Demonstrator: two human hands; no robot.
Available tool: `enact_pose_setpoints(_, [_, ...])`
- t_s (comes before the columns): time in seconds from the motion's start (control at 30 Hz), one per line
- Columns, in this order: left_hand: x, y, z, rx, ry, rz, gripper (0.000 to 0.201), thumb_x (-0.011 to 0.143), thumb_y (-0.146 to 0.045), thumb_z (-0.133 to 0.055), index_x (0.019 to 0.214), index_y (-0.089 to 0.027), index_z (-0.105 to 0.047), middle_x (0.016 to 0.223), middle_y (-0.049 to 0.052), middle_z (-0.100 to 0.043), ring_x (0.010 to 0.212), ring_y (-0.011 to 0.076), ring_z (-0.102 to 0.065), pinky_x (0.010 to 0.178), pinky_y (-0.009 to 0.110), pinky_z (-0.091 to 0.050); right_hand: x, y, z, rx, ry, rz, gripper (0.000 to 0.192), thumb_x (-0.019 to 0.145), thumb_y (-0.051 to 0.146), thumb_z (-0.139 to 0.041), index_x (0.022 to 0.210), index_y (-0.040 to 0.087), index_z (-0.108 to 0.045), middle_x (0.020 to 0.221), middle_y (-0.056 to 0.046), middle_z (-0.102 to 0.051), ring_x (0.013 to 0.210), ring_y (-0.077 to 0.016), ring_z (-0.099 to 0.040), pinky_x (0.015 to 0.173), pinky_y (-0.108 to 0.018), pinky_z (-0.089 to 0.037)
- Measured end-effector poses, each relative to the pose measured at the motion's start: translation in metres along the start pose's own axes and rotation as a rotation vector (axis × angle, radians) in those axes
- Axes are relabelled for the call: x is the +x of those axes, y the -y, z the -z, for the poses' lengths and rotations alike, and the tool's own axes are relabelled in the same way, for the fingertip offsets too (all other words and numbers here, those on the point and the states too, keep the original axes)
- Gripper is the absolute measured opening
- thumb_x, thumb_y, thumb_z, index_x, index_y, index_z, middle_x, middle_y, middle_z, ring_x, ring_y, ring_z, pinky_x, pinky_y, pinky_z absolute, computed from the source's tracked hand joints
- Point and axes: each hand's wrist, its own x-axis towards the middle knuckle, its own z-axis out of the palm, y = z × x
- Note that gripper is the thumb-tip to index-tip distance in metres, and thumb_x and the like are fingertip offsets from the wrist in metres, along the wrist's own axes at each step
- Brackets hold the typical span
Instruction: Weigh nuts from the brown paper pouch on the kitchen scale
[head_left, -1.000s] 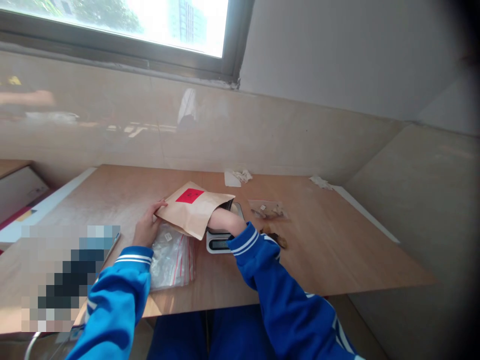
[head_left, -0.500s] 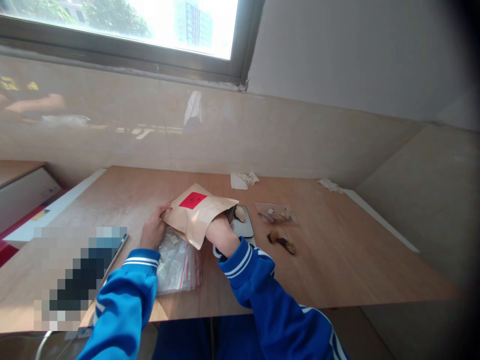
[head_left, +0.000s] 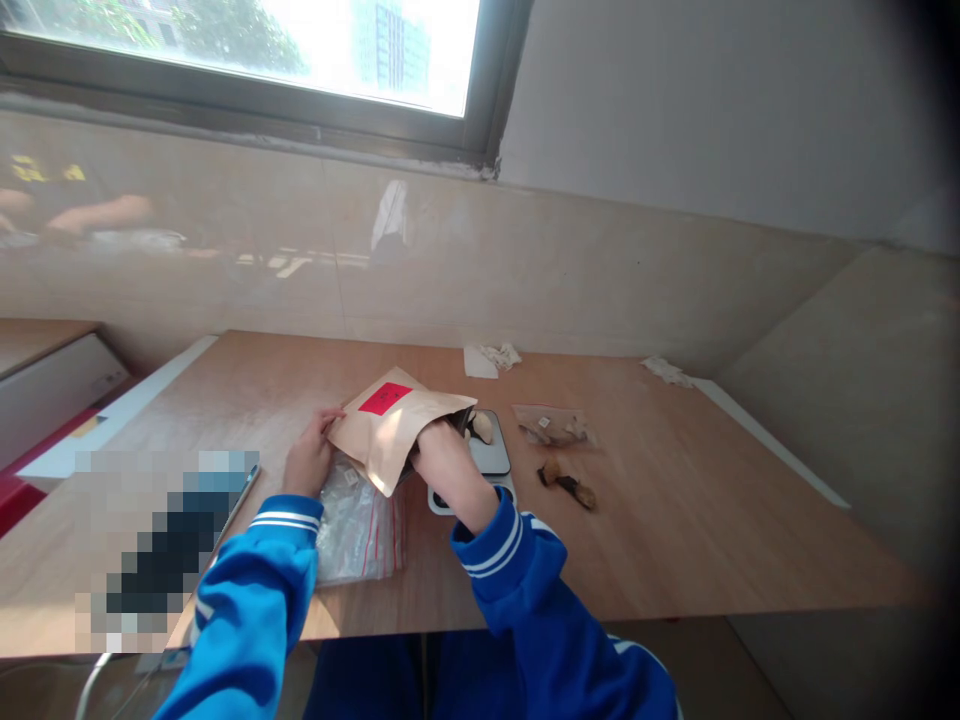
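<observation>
A brown kraft paper bag point(head_left: 375, 432) with a red label point(head_left: 385, 398) lies tilted in the air, its mouth facing right. My left hand point(head_left: 309, 455) grips its left edge, fingers closed on the paper. Through the mouth goes my right hand point(head_left: 442, 455); its fingers are hidden inside. Behind that wrist is a white kitchen scale point(head_left: 491, 457) with pale, dark-edged dried pieces point(head_left: 481, 428) on its plate, partly covered by the bag. Beneath the bag is a stack of clear zip bags point(head_left: 360, 535) with red seal lines.
Right of the scale lie a filled clear zip bag point(head_left: 553, 427) and brown dried pieces point(head_left: 568, 486). Crumpled white paper point(head_left: 491, 360) sits near the wall, another scrap point(head_left: 667, 372) at the far right. On the left is a blurred-out device point(head_left: 172, 550) with a white cable point(head_left: 90, 685).
My right hand has drawn back slightly out of the bag, so more of the wrist shows. The bag's mouth has dipped a little; my left hand keeps its hold.
</observation>
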Motion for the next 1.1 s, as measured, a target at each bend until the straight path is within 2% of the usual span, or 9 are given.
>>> enact_pose_setpoints(0.1, [0.000,0.002,0.000,0.024,-0.001,0.024,0.034,0.081,-0.022,-0.042,0.114,-0.025,-0.054,0.123,0.006,-0.064,0.111,0.0243,-0.062,0.092,0.037,-0.048,-0.004,0.010,0.016,-0.008,0.091,-0.104,0.034,0.079,0.001,-0.054,0.109,0.010,-0.066,0.110,-0.017,-0.069,0.101,-0.0288,-0.065,0.090,-0.039,-0.051])
enact_pose_setpoints(0.2, [-0.001,0.003,0.000,0.032,0.002,0.068,0.036,0.081,-0.023,-0.044,0.115,-0.026,-0.053,0.118,0.006,-0.067,0.106,0.0244,-0.064,0.090,0.037,-0.048,-0.006,0.017,0.029,0.033,0.072,-0.100,0.028,0.083,0.005,-0.055,0.104,0.016,-0.069,0.106,-0.012,-0.070,0.099,-0.0259,-0.065,0.086,-0.036,-0.052])
enact_pose_setpoints(0.33, [0.000,-0.001,0.002,0.027,-0.002,0.070,0.035,0.079,-0.026,-0.046,0.114,-0.024,-0.054,0.116,0.007,-0.068,0.105,0.0243,-0.064,0.089,0.036,-0.048,-0.017,0.021,0.050,0.157,-0.130,-0.077,0.031,0.088,0.014,-0.055,0.116,0.022,-0.067,0.096,-0.006,-0.070,0.092,-0.0208,-0.065,0.082,-0.033,-0.052])
enact_pose_setpoints(0.4, [0.000,-0.003,0.003,0.037,-0.012,0.067,0.035,0.079,-0.028,-0.047,0.113,-0.022,-0.055,0.115,0.008,-0.068,0.104,0.0246,-0.064,0.088,0.036,-0.048,-0.026,0.019,0.060,0.242,-0.253,-0.130,0.033,0.089,0.018,-0.055,0.121,0.023,-0.064,0.097,-0.006,-0.070,0.088,-0.0194,-0.065,0.081,-0.032,-0.052])
enact_pose_setpoints(0.5, [0.001,-0.002,0.003,0.070,-0.041,0.101,0.037,0.079,-0.029,-0.046,0.115,-0.021,-0.054,0.108,0.009,-0.070,0.103,0.0266,-0.064,0.088,0.039,-0.048,-0.044,0.005,0.068,0.351,-0.377,-0.253,0.030,0.087,0.022,-0.058,0.117,0.022,-0.065,0.103,-0.006,-0.071,0.088,-0.0188,-0.067,0.082,-0.032,-0.053])
enact_pose_setpoints(0.7, [0.005,0.006,0.001,-0.039,-0.184,0.252,0.039,0.080,-0.049,-0.051,0.107,-0.021,-0.056,0.101,0.010,-0.070,0.095,0.0276,-0.066,0.082,0.038,-0.050,-0.083,-0.054,0.057,0.394,-0.481,-0.493,0.029,0.079,0.032,-0.066,0.104,0.018,-0.062,0.091,-0.008,-0.073,0.082,-0.0212,-0.068,0.078,-0.036,-0.053])
enact_pose_setpoints(0.83, [0.006,0.001,0.005,-0.038,-0.251,0.370,0.045,0.079,-0.057,-0.052,0.102,-0.019,-0.057,0.097,0.011,-0.070,0.092,0.0285,-0.066,0.081,0.041,-0.050,-0.098,-0.080,0.042,0.417,-0.523,-0.552,0.037,0.076,0.039,-0.068,0.104,0.017,-0.060,0.085,-0.009,-0.072,0.074,-0.0213,-0.067,0.067,-0.034,-0.053])
enact_pose_setpoints(1.0, [0.006,-0.002,0.007,-0.007,-0.228,0.364,0.048,0.078,-0.060,-0.050,0.102,-0.019,-0.056,0.095,0.011,-0.069,0.090,0.0294,-0.065,0.081,0.043,-0.050,-0.101,-0.095,0.024,0.450,-0.458,-0.547,0.044,0.077,0.045,-0.065,0.108,0.013,-0.064,0.077,-0.008,-0.069,0.063,-0.0195,-0.062,0.061,-0.034,-0.052])
enact_pose_setpoints(1.1, [0.005,-0.001,0.007,0.009,-0.178,0.348,0.050,0.080,-0.059,-0.049,0.108,-0.019,-0.055,0.100,0.013,-0.068,0.094,0.0305,-0.065,0.083,0.043,-0.050,-0.100,-0.101,0.018,0.297,-0.436,-0.521,0.042,0.080,0.044,-0.061,0.107,0.013,-0.067,0.082,-0.009,-0.067,0.067,-0.0202,-0.059,0.065,-0.036,-0.051])
